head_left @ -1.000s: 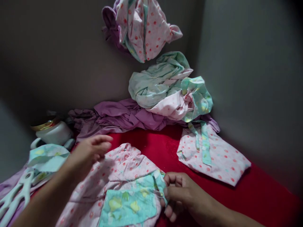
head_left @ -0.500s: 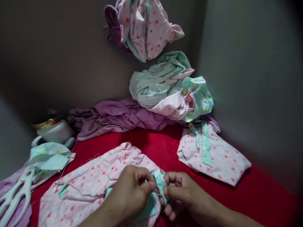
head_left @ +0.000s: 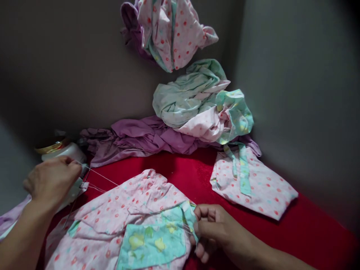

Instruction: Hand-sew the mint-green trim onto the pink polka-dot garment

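A pink spotted garment (head_left: 123,213) with a teal fruit-print pocket (head_left: 153,243) lies on the red cloth (head_left: 182,168) in front of me. My right hand (head_left: 213,227) is closed, pinching the pocket's right edge. My left hand (head_left: 52,180) is drawn out to the far left, fingers pinched shut on a thin thread (head_left: 98,176) that runs taut from it toward the garment. I cannot make out a needle.
A folded pink spotted piece (head_left: 253,187) lies at the right. Purple cloth (head_left: 135,138) and a pile of mint and pink fabric (head_left: 197,105) sit at the back by the grey walls. More clothes hang above (head_left: 168,30). A white jar (head_left: 63,150) stands behind my left hand.
My left hand went from the pocket edge beside my right hand out to the far left, pulling the thread taut. It now hides the white scissors and teal scrap. My right hand stayed put.
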{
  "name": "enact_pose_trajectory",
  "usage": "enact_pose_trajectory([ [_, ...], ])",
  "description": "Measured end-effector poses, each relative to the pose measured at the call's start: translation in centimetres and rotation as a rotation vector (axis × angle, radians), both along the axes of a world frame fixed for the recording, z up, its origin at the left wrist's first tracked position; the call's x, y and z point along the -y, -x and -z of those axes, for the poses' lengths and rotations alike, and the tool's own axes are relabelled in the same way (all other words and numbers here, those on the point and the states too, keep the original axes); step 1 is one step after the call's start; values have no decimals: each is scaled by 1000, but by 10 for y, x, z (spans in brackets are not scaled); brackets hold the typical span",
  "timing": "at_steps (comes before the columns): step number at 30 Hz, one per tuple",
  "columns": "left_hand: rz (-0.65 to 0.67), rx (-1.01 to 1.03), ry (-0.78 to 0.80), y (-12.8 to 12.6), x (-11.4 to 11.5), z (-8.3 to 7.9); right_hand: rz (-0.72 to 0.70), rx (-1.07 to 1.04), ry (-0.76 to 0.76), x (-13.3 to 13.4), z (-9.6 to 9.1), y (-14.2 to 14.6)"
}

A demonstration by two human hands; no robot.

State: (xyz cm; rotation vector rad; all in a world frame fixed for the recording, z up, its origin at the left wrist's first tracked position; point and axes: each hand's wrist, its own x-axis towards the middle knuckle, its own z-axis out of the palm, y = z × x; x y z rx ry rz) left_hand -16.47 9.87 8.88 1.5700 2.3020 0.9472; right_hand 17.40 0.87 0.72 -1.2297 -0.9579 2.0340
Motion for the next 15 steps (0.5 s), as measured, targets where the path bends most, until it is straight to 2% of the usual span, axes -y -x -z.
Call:
enact_pose_trajectory([
  [3,3,-192,78,-16,-2,3,-3,-7,2,0,0,-1],
  [7,336,-1,195,-76,10,17,-19,-1,-1,1,0,-1],
  [11,730,260,510,-140,46,32,-9,-2,5,1,0,0],
  [13,824,283,593,-159,62,38,-8,-3,1,1,0,0],
  [15,863,304,635,-170,71,42,-7,-2,-2,1,-1,1],
])
